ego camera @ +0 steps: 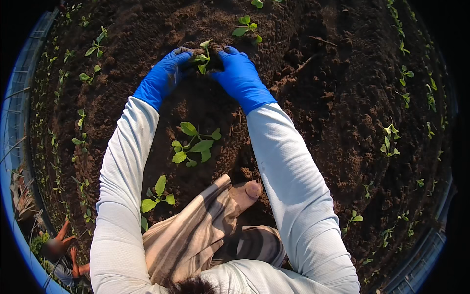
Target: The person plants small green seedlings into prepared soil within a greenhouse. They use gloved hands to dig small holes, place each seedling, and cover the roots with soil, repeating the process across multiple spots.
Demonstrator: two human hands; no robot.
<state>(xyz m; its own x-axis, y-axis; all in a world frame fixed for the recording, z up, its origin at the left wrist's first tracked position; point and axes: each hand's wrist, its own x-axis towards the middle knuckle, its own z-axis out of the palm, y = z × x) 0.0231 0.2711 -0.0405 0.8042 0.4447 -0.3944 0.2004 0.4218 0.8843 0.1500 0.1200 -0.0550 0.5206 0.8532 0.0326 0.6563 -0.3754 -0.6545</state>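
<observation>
Both of my hands wear blue gloves with soil on the fingertips. My left hand (pixel 167 73) touches the dark soil just left of a small green seedling (pixel 203 58). On the seedling's other side, my right hand (pixel 238 75) has its fingers in the soil, thumb towards the stem. The seedling stands between the two hands, its base partly hidden by soil and shadow. Nearer to me grows a larger leafy seedling (pixel 196 145), and another seedling (pixel 158 198) is beside my left forearm. Beyond my hands a further seedling (pixel 246 28) stands in line.
Rows of seedlings run along the left (pixel 81 141) and right (pixel 389 141). My striped trouser leg (pixel 191 228) and knee are close below. A dry stick (pixel 303 65) lies right of my hands. Another person (pixel 64 257) crouches at lower left, near a netted structure (pixel 20 92).
</observation>
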